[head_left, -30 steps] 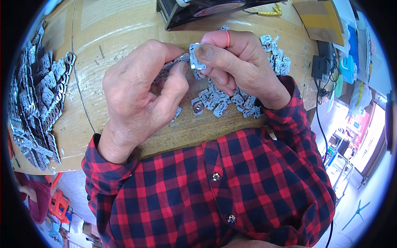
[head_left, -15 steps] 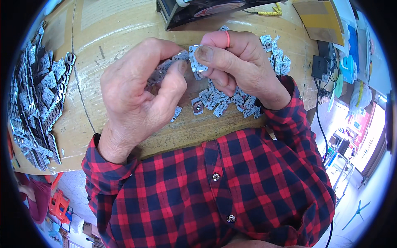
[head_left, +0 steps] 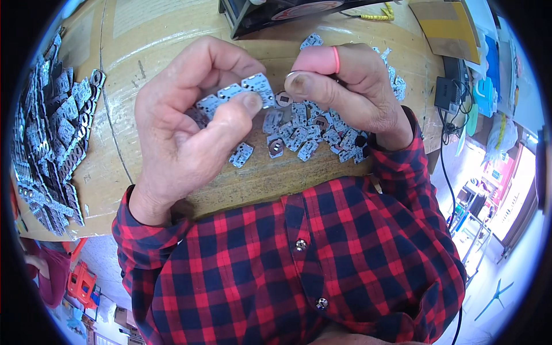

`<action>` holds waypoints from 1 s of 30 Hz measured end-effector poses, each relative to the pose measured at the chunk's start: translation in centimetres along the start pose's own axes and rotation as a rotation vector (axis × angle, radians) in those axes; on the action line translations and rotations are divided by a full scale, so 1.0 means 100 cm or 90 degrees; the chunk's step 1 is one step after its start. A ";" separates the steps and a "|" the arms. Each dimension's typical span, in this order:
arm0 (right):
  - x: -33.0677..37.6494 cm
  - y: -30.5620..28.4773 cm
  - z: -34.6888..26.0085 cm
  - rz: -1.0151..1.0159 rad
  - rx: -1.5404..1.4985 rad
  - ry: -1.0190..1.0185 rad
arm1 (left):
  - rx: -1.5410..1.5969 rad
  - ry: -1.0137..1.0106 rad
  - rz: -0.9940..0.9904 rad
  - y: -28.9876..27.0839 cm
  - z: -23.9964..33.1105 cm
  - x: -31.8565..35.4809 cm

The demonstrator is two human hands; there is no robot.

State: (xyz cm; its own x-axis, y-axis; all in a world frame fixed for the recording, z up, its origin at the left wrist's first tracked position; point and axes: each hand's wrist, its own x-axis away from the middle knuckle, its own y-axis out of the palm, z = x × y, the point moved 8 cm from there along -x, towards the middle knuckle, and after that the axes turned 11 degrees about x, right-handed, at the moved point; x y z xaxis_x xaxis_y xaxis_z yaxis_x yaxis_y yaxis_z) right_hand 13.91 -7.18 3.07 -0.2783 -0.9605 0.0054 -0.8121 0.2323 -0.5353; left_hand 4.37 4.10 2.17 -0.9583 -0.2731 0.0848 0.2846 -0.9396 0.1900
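A strip of small pale circuit boards [head_left: 257,90] is pinched between the thumb and bent fingers of my left hand [head_left: 183,126]. The strip's free end points toward my right hand [head_left: 351,92], which is a little apart from it. The right thumb and forefinger, with a pink band round the forefinger, are closed on a small circuit board [head_left: 290,74]; only a thin pale edge of it shows. Beneath and between my hands, loose small circuit boards [head_left: 297,138] lie heaped on the table, some with brown rings. One loose board [head_left: 241,154] lies near my left wrist.
Many board strips [head_left: 60,123] are piled at the table's left edge. A dark machine [head_left: 287,14] stands at the back. A cardboard box [head_left: 445,31] and a black adapter with cables [head_left: 446,93] are at the right. A red stool [head_left: 82,286] stands lower left, beside another person's leg.
My hands have moved apart. The right hand has drawn away rightward from the strip with the end board, while the left has turned the strip so its faces show more.
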 end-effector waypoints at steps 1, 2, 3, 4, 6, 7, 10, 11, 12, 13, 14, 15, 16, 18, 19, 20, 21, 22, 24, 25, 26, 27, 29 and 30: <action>0.001 -0.002 0.001 0.029 -0.030 0.022 | 0.031 -0.042 -0.025 0.004 -0.004 0.000; 0.001 -0.001 0.001 0.030 -0.031 0.023 | 0.031 -0.043 -0.026 0.005 -0.005 0.000; 0.000 0.002 -0.002 0.015 -0.059 0.002 | 0.037 -0.024 -0.035 0.007 -0.005 0.001; -0.001 0.005 -0.004 -0.001 -0.086 -0.020 | 0.044 -0.003 -0.044 0.008 -0.004 0.001; -0.001 0.010 -0.004 -0.020 -0.064 -0.022 | 0.024 0.037 -0.068 0.009 -0.005 0.000; -0.001 0.014 -0.003 -0.039 -0.042 -0.024 | 0.005 0.077 -0.091 0.011 -0.002 0.000; 0.000 0.017 0.003 -0.029 -0.080 0.014 | 0.090 -0.059 -0.043 0.012 -0.008 -0.001; -0.001 0.020 0.004 -0.029 -0.081 0.014 | 0.089 -0.059 -0.042 0.011 -0.008 -0.001; -0.001 0.018 -0.001 0.005 -0.041 -0.037 | 0.148 -0.078 -0.034 0.008 -0.011 -0.001; 0.000 0.016 -0.008 0.036 -0.001 -0.089 | 0.207 -0.096 -0.023 0.006 -0.014 0.000; -0.001 0.016 -0.010 0.034 -0.002 -0.090 | 0.207 -0.096 -0.021 0.007 -0.015 0.001; -0.003 0.015 -0.009 0.029 -0.067 -0.043 | 0.163 -0.068 0.005 0.006 -0.013 0.001; -0.003 0.015 -0.007 0.026 -0.130 0.005 | 0.119 -0.038 0.028 0.005 -0.009 0.001; -0.001 0.019 0.005 -0.020 -0.276 0.115 | 0.180 -0.101 -0.002 0.003 -0.011 0.001; 0.004 0.028 0.016 -0.063 -0.421 0.230 | 0.242 -0.166 -0.036 0.007 -0.018 0.000; 0.004 0.031 0.012 -0.054 -0.486 0.220 | 0.315 -0.161 -0.040 0.010 -0.021 -0.003; 0.005 0.032 0.013 -0.050 -0.484 0.221 | 0.316 -0.161 -0.044 0.011 -0.023 -0.005; 0.004 0.034 0.012 -0.052 -0.572 0.230 | 0.355 -0.164 -0.050 0.012 -0.023 -0.005; 0.004 0.038 0.014 -0.052 -0.659 0.237 | 0.395 -0.166 -0.057 0.013 -0.023 -0.005; 0.003 0.037 0.018 -0.031 -0.605 0.244 | 0.314 -0.140 -0.027 0.007 -0.022 -0.004; 0.003 0.035 0.021 -0.009 -0.552 0.250 | 0.233 -0.113 0.003 0.001 -0.020 -0.004; 0.002 0.035 0.021 -0.010 -0.551 0.250 | 0.233 -0.112 0.003 0.001 -0.020 -0.003; 0.001 0.029 0.024 0.042 -0.482 0.254 | 0.059 -0.016 0.036 -0.005 -0.008 0.000; 0.002 0.029 0.025 0.042 -0.482 0.253 | 0.058 -0.016 0.036 -0.004 -0.008 0.002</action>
State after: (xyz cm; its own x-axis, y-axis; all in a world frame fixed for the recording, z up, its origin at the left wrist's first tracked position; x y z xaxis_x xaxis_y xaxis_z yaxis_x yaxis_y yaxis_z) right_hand 12.79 -7.04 -0.59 -0.3814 -0.8491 0.3654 -0.8720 0.4617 0.1626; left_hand 4.06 4.22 1.32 -0.9402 -0.3182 0.1218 0.3399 -0.9000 0.2730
